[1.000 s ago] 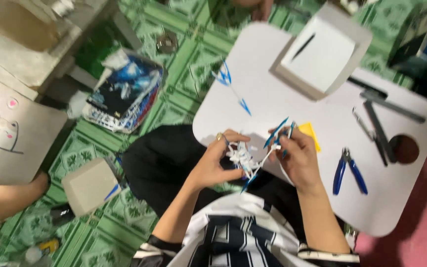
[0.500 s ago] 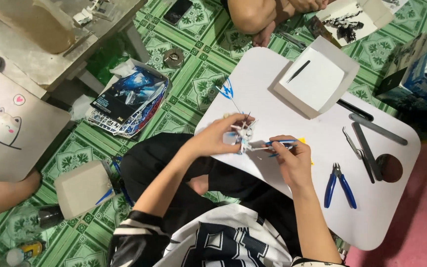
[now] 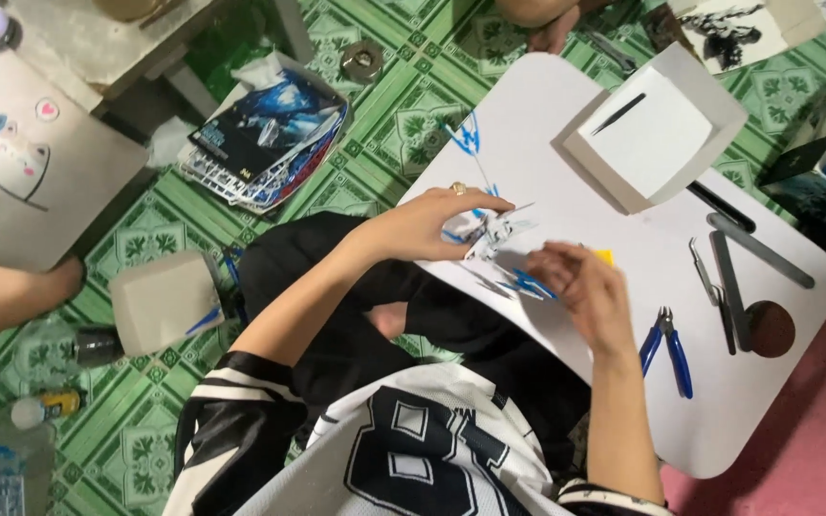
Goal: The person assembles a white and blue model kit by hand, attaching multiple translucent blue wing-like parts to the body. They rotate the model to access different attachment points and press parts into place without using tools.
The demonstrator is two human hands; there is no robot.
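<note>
So over on the far left of the white table (image 3: 719,420) there's a stack of plastic part frames with a printed sheet on top (image 3: 265,139) lying on the green tiled floor, well apart from the action.

Left hand (image 3: 432,225) reaches over the table's near-left edge, fingers closed in a pinch on a small white and blue model figure (image 3: 491,234). The figure sticks out past the fingertips toward the middle of the table, and its long axis looks like it runs roughly along the table edge, thin tip pointing away from the hand toward the shallow white box (image 3: 657,143). It's blurry though, so I can't tell top from bottom.

Right hand (image 3: 580,291) is just beside the figure, a bit nearer the table's front edge, fingers curled around some thin blue pieces (image 3: 532,284). Can't really tell how tight that grip is.

Further right on the table: blue-handled nippers (image 3: 669,349), then a grey file (image 3: 759,250) and a dark round dish (image 3: 770,328).
</note>
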